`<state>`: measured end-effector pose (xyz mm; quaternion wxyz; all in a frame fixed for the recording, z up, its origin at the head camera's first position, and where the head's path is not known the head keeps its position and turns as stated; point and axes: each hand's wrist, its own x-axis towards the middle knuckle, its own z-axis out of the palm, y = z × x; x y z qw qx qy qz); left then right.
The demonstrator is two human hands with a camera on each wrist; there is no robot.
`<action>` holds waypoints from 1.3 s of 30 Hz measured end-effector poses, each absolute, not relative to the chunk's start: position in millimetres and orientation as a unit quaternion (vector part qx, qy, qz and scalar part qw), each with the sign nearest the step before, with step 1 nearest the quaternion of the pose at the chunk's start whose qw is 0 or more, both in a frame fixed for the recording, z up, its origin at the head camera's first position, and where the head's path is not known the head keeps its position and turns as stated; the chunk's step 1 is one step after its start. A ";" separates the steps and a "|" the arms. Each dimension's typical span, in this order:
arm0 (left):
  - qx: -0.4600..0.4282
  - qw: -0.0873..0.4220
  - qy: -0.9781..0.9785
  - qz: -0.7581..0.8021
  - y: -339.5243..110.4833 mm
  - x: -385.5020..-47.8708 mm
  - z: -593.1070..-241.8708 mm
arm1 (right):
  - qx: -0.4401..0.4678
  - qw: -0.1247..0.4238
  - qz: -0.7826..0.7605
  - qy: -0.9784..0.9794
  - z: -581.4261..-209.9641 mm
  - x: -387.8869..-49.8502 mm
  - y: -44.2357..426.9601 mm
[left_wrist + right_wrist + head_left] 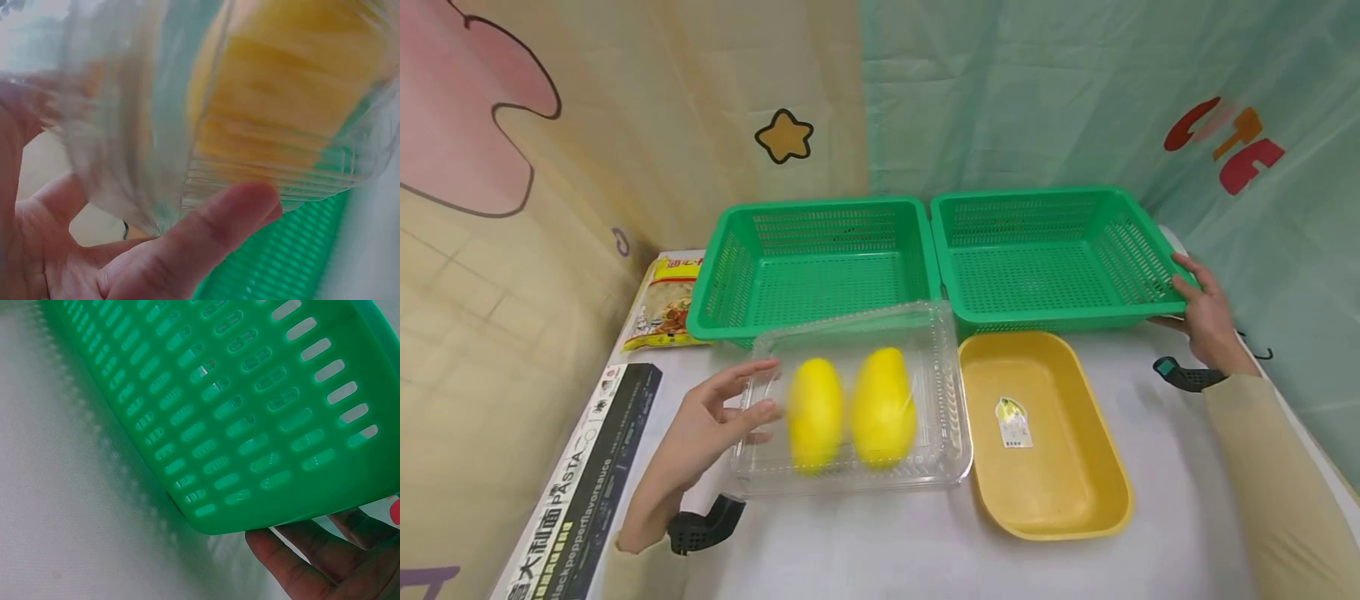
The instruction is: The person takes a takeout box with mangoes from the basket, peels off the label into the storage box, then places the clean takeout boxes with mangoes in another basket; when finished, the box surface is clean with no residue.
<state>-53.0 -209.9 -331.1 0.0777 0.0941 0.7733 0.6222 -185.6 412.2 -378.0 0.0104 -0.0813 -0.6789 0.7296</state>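
My left hand (703,425) grips the left side of a clear plastic box (936,400), the thumb (219,219) over its wall. Two yellow mangoes (815,414) (883,408) lie inside, slightly blurred. In the left wrist view, a yellow mango (281,94) shows through the ribbed plastic. The box's right edge meets a yellow tray (1052,475), which has a small mango label (1013,423) inside. At the far right, my right hand (1213,321) holds the front right corner of the right green basket (1037,317); the right wrist view shows its fingers (287,562) against the slotted wall.
A second green basket (820,283) stands beside the right one. At left lie a yellow food packet (666,304) and a long black-and-white pasta box (587,483). A printed curtain (1000,92) hangs behind the white table (850,550).
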 end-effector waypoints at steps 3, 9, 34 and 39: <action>0.105 0.081 0.780 0.611 -205.4 -62.0 -313.1 | -0.084 0.009 0.729 -0.680 -377.0 -186.1 411.6; 0.108 0.061 0.828 0.547 -187.5 -85.7 -281.1 | -0.086 0.012 0.729 -0.679 -375.6 -187.8 409.8; 0.175 0.001 0.807 0.564 -7.6 -233.9 -249.4 | -0.096 0.025 0.717 -0.690 -379.9 -188.5 413.2; 0.158 0.005 0.851 0.501 27.4 -250.6 -257.2 | -0.096 0.033 0.707 -0.700 -381.6 -189.1 411.5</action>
